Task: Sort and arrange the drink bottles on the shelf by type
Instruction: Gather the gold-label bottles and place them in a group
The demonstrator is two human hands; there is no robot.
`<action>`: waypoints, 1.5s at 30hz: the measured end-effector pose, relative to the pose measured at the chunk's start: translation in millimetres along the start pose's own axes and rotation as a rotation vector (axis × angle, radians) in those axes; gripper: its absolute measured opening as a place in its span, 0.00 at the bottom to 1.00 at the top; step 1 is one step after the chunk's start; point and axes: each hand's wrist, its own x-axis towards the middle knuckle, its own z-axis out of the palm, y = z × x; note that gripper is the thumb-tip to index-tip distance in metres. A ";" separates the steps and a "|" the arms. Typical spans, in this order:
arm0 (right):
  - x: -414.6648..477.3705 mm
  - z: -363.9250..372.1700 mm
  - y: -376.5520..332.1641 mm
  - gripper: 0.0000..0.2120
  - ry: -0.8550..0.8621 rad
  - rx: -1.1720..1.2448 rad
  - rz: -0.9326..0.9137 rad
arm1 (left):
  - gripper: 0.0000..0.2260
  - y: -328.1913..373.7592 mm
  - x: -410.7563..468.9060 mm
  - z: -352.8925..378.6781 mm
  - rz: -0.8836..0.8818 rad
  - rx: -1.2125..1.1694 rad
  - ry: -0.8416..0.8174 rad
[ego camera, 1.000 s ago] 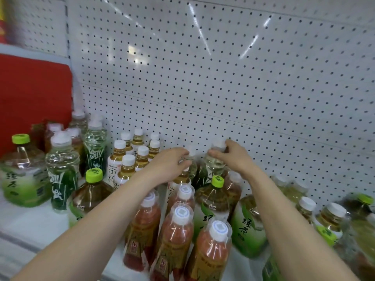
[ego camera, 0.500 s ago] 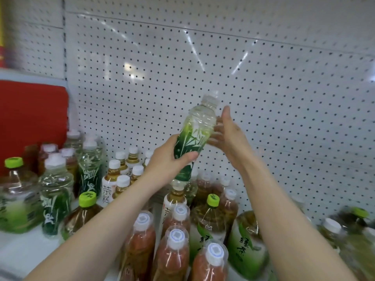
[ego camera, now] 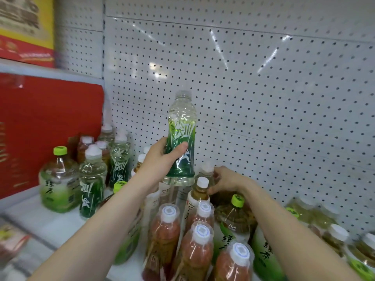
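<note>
My left hand (ego camera: 162, 161) grips a clear bottle with a dark green label (ego camera: 181, 138), held upright in the air above the shelf's bottles. My right hand (ego camera: 224, 180) has gone down to the back row and curls around a white-capped bottle (ego camera: 207, 171) by the pegboard. Several matching green-label bottles (ego camera: 92, 179) stand at the left. Red tea bottles with white caps (ego camera: 199, 246) fill the front, with a white-capped amber bottle (ego camera: 199, 191) just behind them.
Large green-tea bottles with lime caps (ego camera: 57, 177) stand far left and at centre right (ego camera: 235, 216). More amber bottles (ego camera: 334, 238) crowd the right side. A white pegboard wall (ego camera: 263, 98) backs the shelf (ego camera: 40, 224); a red panel (ego camera: 40, 122) closes the left.
The green-label bottle was lifted out of the back row and swung upright to the left in my left hand. My right hand let go of it and dropped to another bottle at the back.
</note>
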 end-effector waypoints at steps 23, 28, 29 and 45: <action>-64.1 -65.5 -40.6 0.21 0.616 0.810 -0.325 | 0.40 7.3 -68.3 -29.6 0.122 0.010 0.169; -92.1 -67.5 -91.9 0.15 0.651 0.902 -0.397 | 0.48 10.3 -91.2 -66.8 0.118 -0.052 0.240; -95.6 -65.0 -105.0 0.15 0.631 0.904 -0.407 | 0.50 13.0 -94.8 -77.4 0.109 -0.056 0.251; -17.9 32.7 -297.6 0.16 0.730 0.920 -0.370 | 0.23 -26.4 -57.2 -295.2 0.063 0.075 0.169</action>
